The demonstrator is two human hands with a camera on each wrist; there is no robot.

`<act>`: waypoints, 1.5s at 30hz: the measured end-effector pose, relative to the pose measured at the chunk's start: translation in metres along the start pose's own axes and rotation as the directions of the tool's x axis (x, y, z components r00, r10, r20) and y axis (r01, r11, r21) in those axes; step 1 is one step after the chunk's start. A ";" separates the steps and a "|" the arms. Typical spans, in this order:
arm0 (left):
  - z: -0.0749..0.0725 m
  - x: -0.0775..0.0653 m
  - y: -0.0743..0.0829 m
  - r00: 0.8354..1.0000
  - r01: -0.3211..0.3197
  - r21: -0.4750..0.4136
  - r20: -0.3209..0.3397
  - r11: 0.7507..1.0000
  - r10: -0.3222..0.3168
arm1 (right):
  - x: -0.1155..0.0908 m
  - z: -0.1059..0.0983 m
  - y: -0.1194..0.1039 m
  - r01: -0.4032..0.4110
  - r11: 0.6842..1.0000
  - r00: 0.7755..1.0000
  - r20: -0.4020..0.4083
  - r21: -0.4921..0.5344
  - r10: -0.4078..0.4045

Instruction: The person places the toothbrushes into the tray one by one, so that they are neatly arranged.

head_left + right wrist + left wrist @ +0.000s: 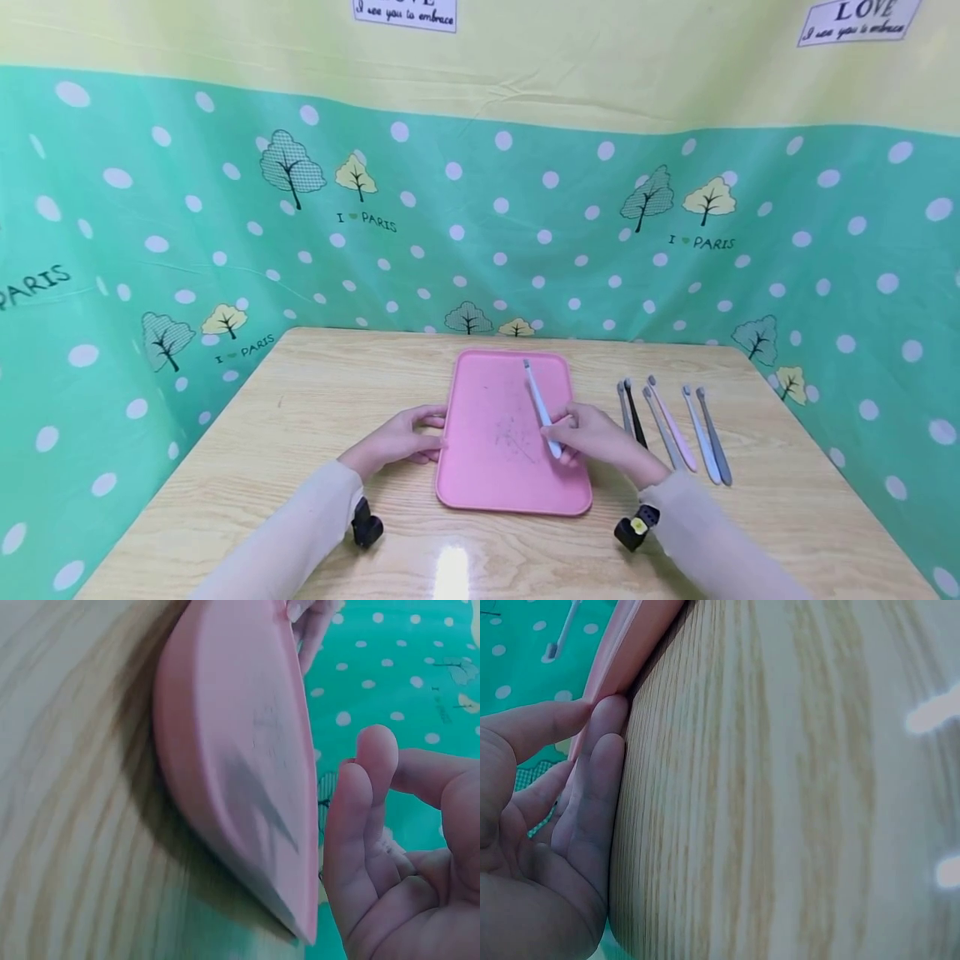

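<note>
A pink tray [480, 467] lies on the wooden table, long side running away from me. At its left edge my left hand [408, 435] pinches the rim, thumb tip [574, 720] against the top and fingers along the side wall. Over the tray's right half, my right hand [588, 433] holds a pale blue toothbrush [537, 396] near its handle end, the bristle head pointing to the far side. In the right wrist view the thumb and fingers [349, 810] meet, and the brush is mostly hidden behind them. Its shadow falls on the tray there.
Several toothbrushes lie in a loose row right of the tray, among them a black one [636, 417], a pink one [672, 425], a light blue one [701, 437] and a dark grey one [715, 437]. A polka-dot cloth [420, 275] hangs behind the table [337, 367].
</note>
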State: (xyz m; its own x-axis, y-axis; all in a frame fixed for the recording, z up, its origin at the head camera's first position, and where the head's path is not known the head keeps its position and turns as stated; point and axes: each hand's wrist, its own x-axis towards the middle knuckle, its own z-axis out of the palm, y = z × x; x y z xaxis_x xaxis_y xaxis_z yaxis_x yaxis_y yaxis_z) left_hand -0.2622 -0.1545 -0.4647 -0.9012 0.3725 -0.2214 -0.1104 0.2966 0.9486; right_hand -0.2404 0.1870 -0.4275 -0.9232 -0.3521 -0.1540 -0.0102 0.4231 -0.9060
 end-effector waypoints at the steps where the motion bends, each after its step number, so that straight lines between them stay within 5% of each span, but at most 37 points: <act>1: 0.000 0.000 0.000 1.000 0.001 0.000 -0.001 1.000 -0.001 | 0.002 0.002 -0.001 0.002 1.000 1.000 0.010 0.013 -0.002; 33: 0.000 0.002 -0.004 1.000 0.003 -0.010 -0.009 1.000 -0.003 | 0.048 0.074 -0.022 -0.071 0.970 0.979 0.201 0.233 0.024; 45: 0.000 0.000 -0.002 1.000 0.008 -0.009 -0.007 1.000 -0.008 | 0.067 0.099 -0.022 -0.141 0.939 0.978 0.190 0.315 0.083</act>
State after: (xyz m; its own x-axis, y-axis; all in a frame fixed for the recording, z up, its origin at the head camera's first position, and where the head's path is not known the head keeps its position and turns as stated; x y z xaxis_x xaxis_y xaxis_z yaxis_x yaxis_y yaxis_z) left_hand -0.2621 -0.1552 -0.4669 -0.9032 0.3638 -0.2275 -0.1216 0.2915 0.9488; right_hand -0.2644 0.0717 -0.4569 -0.8309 -0.4678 -0.3012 0.2418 0.1839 -0.9527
